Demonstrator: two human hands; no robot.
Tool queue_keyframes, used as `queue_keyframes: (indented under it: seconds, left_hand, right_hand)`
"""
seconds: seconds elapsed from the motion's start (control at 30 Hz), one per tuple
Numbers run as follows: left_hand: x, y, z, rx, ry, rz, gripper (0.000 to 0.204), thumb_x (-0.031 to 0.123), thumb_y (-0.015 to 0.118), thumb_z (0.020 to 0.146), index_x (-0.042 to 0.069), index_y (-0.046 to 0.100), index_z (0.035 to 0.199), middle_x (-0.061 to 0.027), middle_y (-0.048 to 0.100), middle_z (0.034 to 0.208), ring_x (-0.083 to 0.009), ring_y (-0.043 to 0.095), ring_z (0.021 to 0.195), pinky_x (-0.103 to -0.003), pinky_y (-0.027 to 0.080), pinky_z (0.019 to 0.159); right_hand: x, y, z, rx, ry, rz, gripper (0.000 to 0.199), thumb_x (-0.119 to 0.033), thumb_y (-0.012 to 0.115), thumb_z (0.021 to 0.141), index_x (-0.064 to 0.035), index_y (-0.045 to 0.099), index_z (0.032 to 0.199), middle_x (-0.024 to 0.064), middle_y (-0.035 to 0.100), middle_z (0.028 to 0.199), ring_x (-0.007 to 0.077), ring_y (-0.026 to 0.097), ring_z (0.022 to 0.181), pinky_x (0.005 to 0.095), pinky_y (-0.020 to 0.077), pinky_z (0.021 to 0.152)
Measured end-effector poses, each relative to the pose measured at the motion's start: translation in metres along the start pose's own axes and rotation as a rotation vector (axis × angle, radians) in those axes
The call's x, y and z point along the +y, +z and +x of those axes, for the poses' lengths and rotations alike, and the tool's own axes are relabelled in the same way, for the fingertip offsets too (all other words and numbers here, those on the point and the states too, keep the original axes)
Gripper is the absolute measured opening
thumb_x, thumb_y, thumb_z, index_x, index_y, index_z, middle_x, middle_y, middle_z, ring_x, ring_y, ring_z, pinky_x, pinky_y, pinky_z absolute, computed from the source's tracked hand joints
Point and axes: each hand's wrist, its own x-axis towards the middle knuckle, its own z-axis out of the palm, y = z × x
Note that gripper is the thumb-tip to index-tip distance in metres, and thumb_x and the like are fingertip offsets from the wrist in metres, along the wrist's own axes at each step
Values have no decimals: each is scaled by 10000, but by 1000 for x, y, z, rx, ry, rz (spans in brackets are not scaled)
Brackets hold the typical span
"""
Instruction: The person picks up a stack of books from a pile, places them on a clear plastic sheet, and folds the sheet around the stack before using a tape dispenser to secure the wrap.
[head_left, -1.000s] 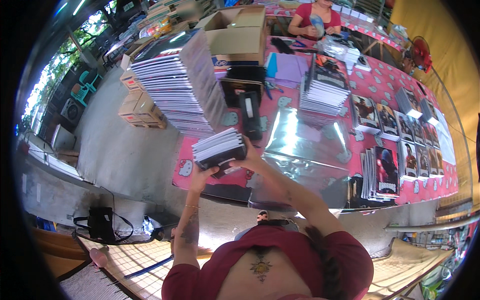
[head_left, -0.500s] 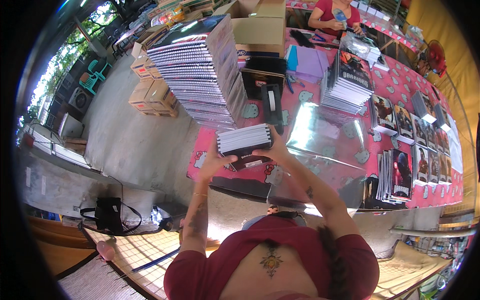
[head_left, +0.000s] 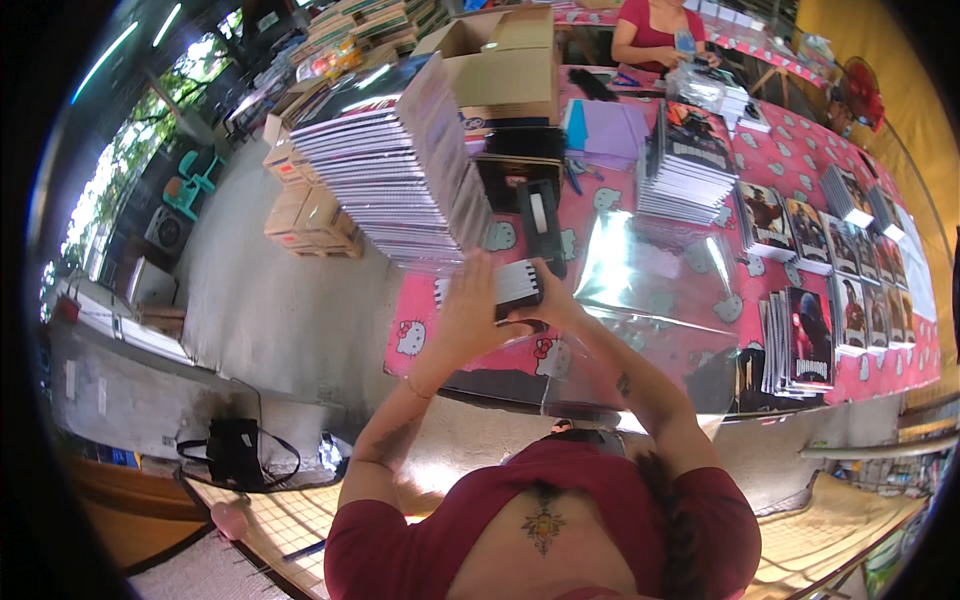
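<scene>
In the middle, the left hand (head_left: 462, 312) lies flat across the books (head_left: 517, 283) (fingers (head_left: 474, 275) straight, close together), and the right hand (head_left: 556, 304) pinches their right end.

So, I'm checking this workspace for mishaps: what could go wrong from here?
The small notebook stack could slip out of line: the left hand lies spread over its left part while the right hand holds the right end.

The tall notebook stack stands near the left edge of the pink-covered table; a bump might topple it.

The clear plastic sheet reaches the front edge, near the right forearm, and might get dragged.
</scene>
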Motion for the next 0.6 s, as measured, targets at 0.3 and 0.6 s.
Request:
queue_keyframes:
  seconds: [0.3, 0.6]
  left_hand:
    - [-6, -23, 4, -163, -121, -183, 708, 384, 887, 632, -6, 533, 1106, -186, 677, 878, -392, 678, 827, -463, 532, 713]
    - [87, 90, 8, -405, -1026, -1293, 681, 453, 848, 735, -61, 648, 1135, -106, 698, 997, -184, 668, 889, -298, 515, 786]
  right_hand:
    - [-53, -18, -15, 41, -237, -218, 944, -311, 936, 560, -16, 484, 1335, 152, 543, 1239, 293, 531, 1195, 373, 400, 1031]
    - [-21, -124, -196, 528, 613, 362, 966, -488, 831, 742, 27, 391, 1431, 170, 535, 1311, 256, 577, 1135, 397, 506, 852]
